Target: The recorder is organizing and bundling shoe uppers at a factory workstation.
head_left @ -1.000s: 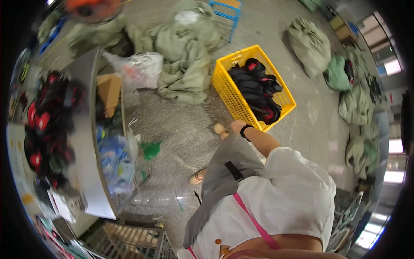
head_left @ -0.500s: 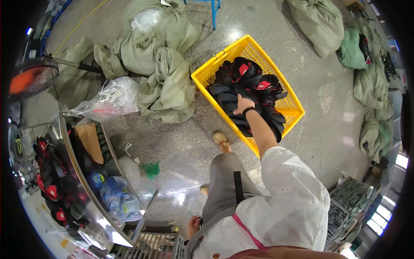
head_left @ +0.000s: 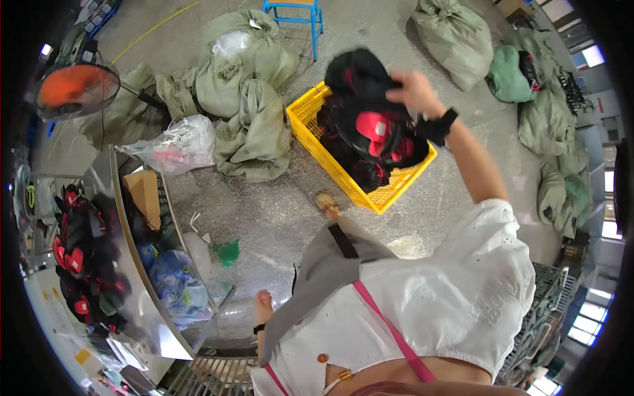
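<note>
Any marking on the red patches (head_left: 372, 129) was too small to read. The right hand (head_left: 419, 92) had its fingers closed on the edge of a blurred black piece (head_left: 356, 71), above the far part of one yellow crate (head_left: 388, 195); overlap hid the count inside. The left hand (head_left: 264, 303) hung near and left, and I could not tell its fingers' state. One blue-legged stool (head_left: 315, 39), far off, was cut off.

orange-centred fan (head_left: 78, 89), blue stool (head_left: 290, 5), bulging grey-green sacks (head_left: 228, 82), clear plastic bag (head_left: 181, 148) beside them, green floor patch (head_left: 226, 252)
</note>
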`<action>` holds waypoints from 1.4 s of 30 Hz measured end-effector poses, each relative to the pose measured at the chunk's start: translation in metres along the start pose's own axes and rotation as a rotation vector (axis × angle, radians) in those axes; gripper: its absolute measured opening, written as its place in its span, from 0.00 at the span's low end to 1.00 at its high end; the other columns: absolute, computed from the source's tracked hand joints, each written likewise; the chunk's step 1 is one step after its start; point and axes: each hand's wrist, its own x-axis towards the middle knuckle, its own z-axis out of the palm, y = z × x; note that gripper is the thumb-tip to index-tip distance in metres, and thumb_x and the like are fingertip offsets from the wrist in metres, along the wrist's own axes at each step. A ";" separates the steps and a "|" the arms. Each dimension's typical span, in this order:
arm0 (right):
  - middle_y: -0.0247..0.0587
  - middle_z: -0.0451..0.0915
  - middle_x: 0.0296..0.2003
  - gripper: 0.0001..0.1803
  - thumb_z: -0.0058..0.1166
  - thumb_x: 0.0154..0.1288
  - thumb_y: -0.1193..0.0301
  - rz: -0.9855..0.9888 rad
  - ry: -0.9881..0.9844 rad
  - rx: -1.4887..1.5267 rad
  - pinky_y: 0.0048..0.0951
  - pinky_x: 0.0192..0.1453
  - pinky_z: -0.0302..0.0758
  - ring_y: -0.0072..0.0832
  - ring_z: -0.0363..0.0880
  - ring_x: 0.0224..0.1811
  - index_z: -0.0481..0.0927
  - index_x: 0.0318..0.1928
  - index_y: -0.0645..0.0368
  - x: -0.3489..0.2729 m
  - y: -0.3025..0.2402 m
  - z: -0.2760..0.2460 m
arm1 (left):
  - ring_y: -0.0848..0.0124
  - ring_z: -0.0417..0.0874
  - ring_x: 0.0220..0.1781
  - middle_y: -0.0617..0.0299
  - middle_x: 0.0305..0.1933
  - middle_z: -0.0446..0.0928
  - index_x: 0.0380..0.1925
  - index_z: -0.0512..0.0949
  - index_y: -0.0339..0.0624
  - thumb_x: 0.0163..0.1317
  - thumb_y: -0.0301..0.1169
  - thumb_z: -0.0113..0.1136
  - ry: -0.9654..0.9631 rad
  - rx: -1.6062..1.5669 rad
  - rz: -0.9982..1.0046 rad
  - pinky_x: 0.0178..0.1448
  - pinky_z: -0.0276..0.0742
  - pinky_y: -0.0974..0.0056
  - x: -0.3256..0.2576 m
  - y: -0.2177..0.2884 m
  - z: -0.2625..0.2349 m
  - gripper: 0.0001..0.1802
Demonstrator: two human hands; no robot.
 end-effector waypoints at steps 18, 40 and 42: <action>0.30 0.77 0.25 0.09 0.54 0.47 0.79 -1.238 0.029 0.895 0.15 0.27 0.69 0.16 0.74 0.25 0.77 0.32 0.61 -0.183 -0.549 -0.106 | 0.52 0.63 0.58 0.48 0.53 0.69 0.48 0.70 0.39 0.53 0.40 0.60 0.685 0.112 0.411 0.60 0.59 0.55 -0.143 -0.008 -0.079 0.24; 0.31 0.77 0.30 0.08 0.56 0.55 0.77 -1.110 -1.220 0.861 0.19 0.39 0.70 0.17 0.73 0.31 0.75 0.36 0.64 -0.019 -1.004 0.340 | 0.63 0.71 0.56 0.55 0.55 0.70 0.55 0.64 0.39 0.54 0.28 0.59 1.411 -0.748 0.522 0.58 0.68 0.59 -0.154 -0.001 -0.254 0.27; 0.32 0.76 0.31 0.09 0.57 0.53 0.78 -1.251 -1.216 0.739 0.19 0.39 0.68 0.17 0.71 0.31 0.75 0.36 0.66 -0.013 -1.033 0.383 | 0.64 0.71 0.55 0.55 0.54 0.70 0.55 0.65 0.38 0.55 0.29 0.59 1.443 -0.676 0.445 0.57 0.68 0.59 -0.155 0.017 -0.278 0.27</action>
